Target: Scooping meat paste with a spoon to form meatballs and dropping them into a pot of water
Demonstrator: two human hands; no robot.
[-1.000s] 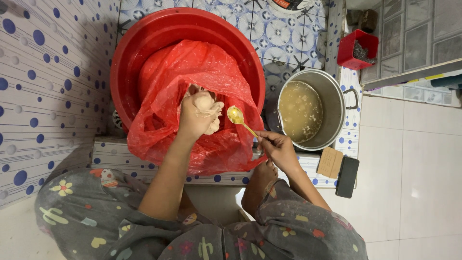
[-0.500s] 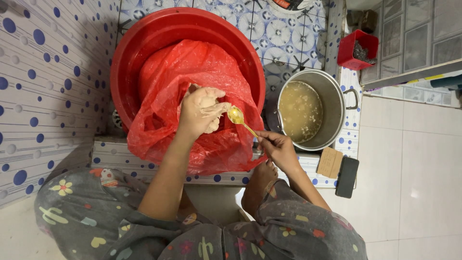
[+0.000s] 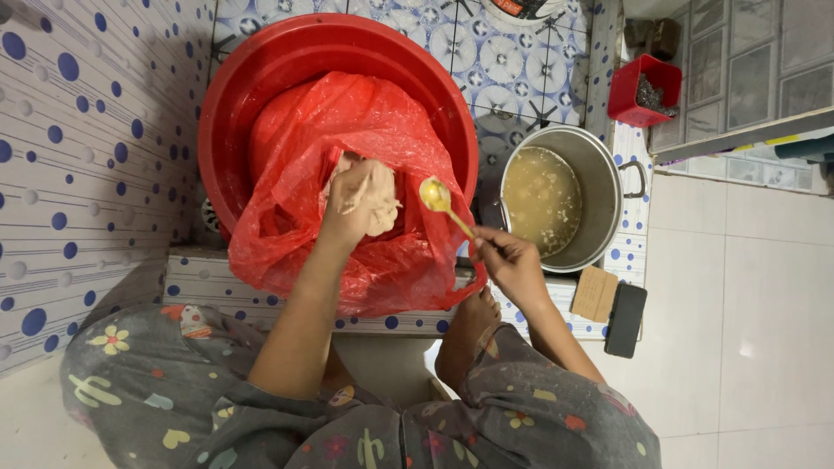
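— So, nearest first: what are the hands doing?

— Right hand (image 3: 508, 260) pinches the handle of a gold-coloured metal spoon (image 3: 443, 201), bowl raised beside the bag. Left hand (image 3: 352, 201) has its grip curled around a pale, sticky lump of dough (image 3: 380, 204), held over the crumpled red plastic bag (image 3: 347, 174).

— And the step?

— I judge it as working dough off the fingers with the spoon; next, the spoon's edge would need to meet the lump squarely.

— Beyond them?

— The bag sits in a big round red plastic basin (image 3: 261, 78); right of it stands a steel pot of cloudy beige liquid (image 3: 543, 195) on the tiled ledge (image 3: 200, 269).
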